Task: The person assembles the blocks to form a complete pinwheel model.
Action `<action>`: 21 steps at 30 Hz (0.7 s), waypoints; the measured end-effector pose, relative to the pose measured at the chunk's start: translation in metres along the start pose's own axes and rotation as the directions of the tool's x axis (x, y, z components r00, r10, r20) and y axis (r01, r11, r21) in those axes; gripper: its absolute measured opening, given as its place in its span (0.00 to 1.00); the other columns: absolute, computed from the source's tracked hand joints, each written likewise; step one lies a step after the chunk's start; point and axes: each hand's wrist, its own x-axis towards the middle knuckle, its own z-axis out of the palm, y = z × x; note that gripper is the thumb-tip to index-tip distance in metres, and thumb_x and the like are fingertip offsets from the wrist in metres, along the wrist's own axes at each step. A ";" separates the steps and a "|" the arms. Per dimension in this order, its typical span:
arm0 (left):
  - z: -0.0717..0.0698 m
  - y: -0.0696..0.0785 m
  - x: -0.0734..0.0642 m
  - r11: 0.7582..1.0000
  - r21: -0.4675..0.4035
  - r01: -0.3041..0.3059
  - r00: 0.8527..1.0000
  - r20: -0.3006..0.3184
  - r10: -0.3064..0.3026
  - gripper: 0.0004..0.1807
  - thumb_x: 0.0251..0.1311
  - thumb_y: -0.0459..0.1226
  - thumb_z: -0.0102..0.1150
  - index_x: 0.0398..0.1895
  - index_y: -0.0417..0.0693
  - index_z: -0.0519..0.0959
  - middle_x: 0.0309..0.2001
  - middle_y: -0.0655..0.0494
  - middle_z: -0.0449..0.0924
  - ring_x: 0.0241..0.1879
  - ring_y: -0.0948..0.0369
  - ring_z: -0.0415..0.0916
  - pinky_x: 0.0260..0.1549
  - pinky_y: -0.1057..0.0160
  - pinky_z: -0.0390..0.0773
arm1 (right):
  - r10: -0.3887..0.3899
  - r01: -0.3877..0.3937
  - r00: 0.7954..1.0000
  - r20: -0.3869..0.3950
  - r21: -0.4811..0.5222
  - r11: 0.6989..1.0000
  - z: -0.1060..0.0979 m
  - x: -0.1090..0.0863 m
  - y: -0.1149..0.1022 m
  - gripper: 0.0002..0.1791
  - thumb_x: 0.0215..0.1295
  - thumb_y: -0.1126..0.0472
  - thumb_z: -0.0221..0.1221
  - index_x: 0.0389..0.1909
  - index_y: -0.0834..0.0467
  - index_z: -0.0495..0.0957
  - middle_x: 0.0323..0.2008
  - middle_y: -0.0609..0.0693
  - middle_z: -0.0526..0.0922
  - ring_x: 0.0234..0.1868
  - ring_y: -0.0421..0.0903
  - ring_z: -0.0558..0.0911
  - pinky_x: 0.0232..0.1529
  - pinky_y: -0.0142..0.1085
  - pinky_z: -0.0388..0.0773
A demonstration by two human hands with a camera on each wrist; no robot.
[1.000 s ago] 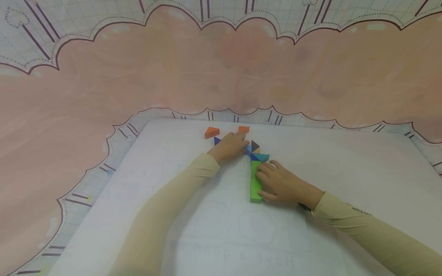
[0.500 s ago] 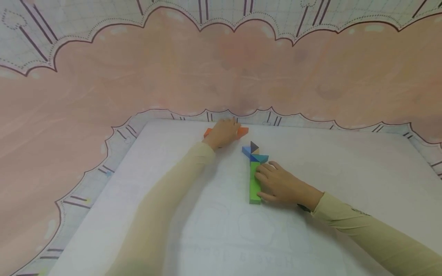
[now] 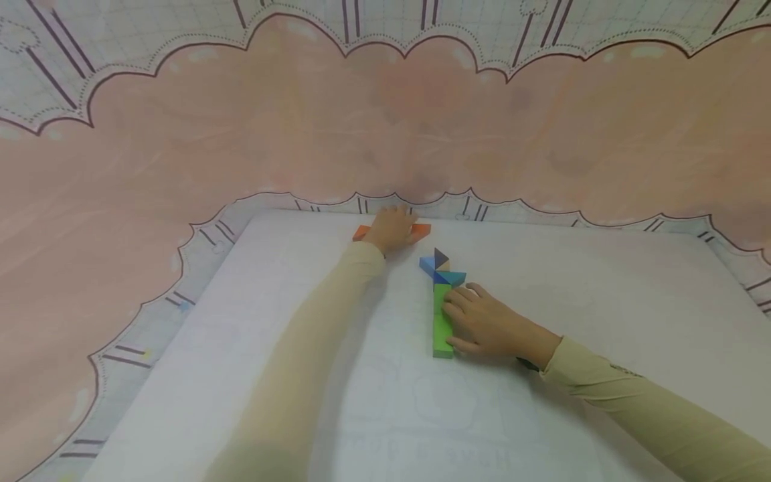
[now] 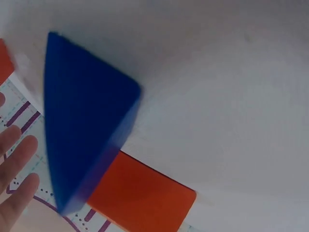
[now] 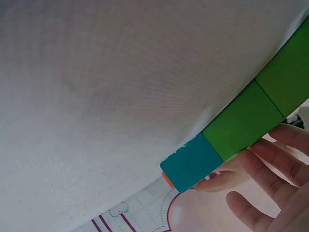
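Note:
At the table's far edge my left hand (image 3: 390,229) reaches between two orange blocks, one on the left (image 3: 360,232) and one on the right (image 3: 421,231). A blue triangular block (image 4: 87,106) fills the near part of the left wrist view, apart from the fingers; in the head view the left hand and sleeve hide it. My right hand (image 3: 484,320) rests along the right side of two green blocks (image 3: 442,338) laid end to end, fingertips touching them. Above these sit a teal triangular block (image 3: 454,276), a light blue one (image 3: 426,265) and a dark one (image 3: 441,258).
The blocks lie on a white table (image 3: 572,288). Behind its far edge rises a peach and white sheet (image 3: 452,134) with a scalloped line pattern. Long light sleeves (image 3: 638,395) cover both arms.
My left hand has moved away from the light blue block, back to the far edge between the orange blocks, and now covers the blue triangular block. The right hand stays at the green blocks.

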 end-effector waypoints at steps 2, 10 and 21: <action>0.000 -0.001 0.001 1.000 -0.030 -0.002 1.000 0.009 0.002 0.30 0.68 0.54 0.42 0.68 0.49 0.63 0.64 0.44 0.66 0.64 0.47 0.63 0.63 0.49 0.65 | 0.002 -0.002 1.000 0.003 -0.001 1.000 -0.001 0.000 0.000 0.28 0.64 0.42 0.52 0.52 0.60 0.70 0.52 0.55 0.74 0.55 0.52 0.73 0.60 0.50 0.67; 0.001 -0.007 -0.008 0.995 -0.097 -0.007 0.999 0.046 0.012 0.28 0.67 0.54 0.43 0.66 0.52 0.66 0.66 0.43 0.64 0.66 0.46 0.61 0.67 0.49 0.59 | 0.002 -0.002 1.000 0.000 -0.007 1.000 -0.003 0.001 -0.002 0.28 0.63 0.42 0.52 0.52 0.61 0.70 0.52 0.56 0.75 0.55 0.52 0.73 0.60 0.51 0.67; 0.001 -0.011 -0.042 0.993 -0.117 -0.020 0.999 0.022 0.023 0.25 0.68 0.53 0.41 0.57 0.47 0.74 0.52 0.45 0.72 0.48 0.50 0.71 0.55 0.51 0.71 | -0.019 0.017 0.999 -0.043 -0.047 0.999 0.003 0.001 0.000 0.27 0.61 0.42 0.54 0.50 0.61 0.70 0.50 0.55 0.75 0.53 0.52 0.74 0.58 0.50 0.69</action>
